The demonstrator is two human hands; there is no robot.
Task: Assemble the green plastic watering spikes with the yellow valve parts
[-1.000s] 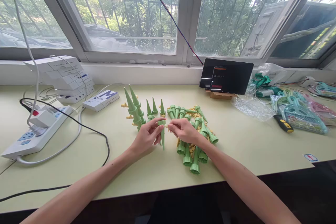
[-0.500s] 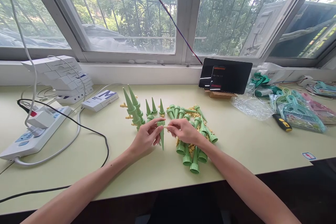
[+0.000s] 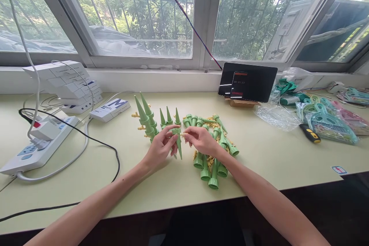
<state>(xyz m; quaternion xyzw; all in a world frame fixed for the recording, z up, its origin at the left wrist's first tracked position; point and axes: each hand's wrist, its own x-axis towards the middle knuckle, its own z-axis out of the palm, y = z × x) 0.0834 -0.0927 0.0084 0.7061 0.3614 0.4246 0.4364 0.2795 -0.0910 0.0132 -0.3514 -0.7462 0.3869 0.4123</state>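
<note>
My left hand [image 3: 161, 145] is closed round the collar of a green plastic watering spike [image 3: 179, 148], its point hanging downward. My right hand [image 3: 200, 140] pinches a small yellow valve [image 3: 182, 134] against the side of that spike, just below the collar; how far it sits in the hole is too small to tell. Behind my left hand stand green spikes [image 3: 142, 117] with yellow valves stuck out sideways, stacked one in another. Several smaller upright cones [image 3: 169, 116] stand beside them. Right of my hands lies a pile of green spikes [image 3: 213, 175] with loose yellow valves [image 3: 210, 161] among them.
To the left are a white power strip [image 3: 40, 148], a black cable [image 3: 99, 142] and stacked white boxes [image 3: 69, 86]. A tablet [image 3: 259, 82] leans at the back. Bagged scissor-like items [image 3: 331, 123] and a yellow-black handle [image 3: 309, 133] lie right. The table edge runs nearby.
The spike in my left hand has tilted slightly, its point swinging right and up. Both hands have risen a little, with the valve still at the spike's side.
</note>
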